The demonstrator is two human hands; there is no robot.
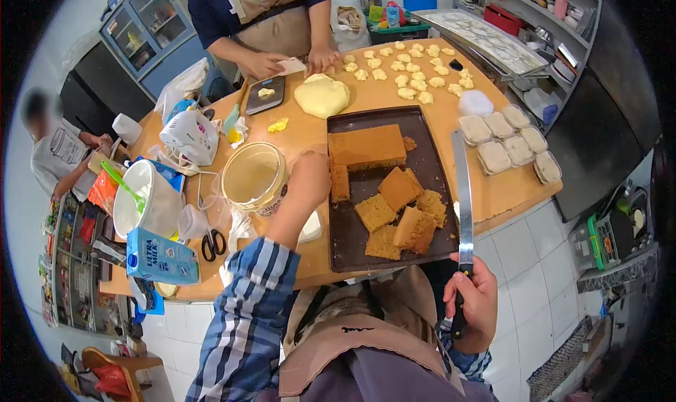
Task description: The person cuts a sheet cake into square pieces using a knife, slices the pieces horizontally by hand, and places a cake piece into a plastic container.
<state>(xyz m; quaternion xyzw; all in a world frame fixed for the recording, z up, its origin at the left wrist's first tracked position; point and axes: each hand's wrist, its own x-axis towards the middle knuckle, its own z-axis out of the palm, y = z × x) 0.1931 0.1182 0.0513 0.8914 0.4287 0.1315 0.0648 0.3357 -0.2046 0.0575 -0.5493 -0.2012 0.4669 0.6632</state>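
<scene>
My right hand is closed around the black handle of a long bread knife, its blade pointing up past the tray's right edge. My left hand is between a round plastic tub and the left rim of a dark baking tray. Its fingers point away from me and are mostly hidden, so I cannot see whether they hold anything. On the tray lie a large block of brown sponge cake, a narrow strip near my left hand, and several cut cake pieces.
Several filled, lidded containers stand right of the tray. Beyond it are dough portions, a big dough lump and a co-worker's hands by a scale. Scissors, a milk carton and a mixer crowd the left.
</scene>
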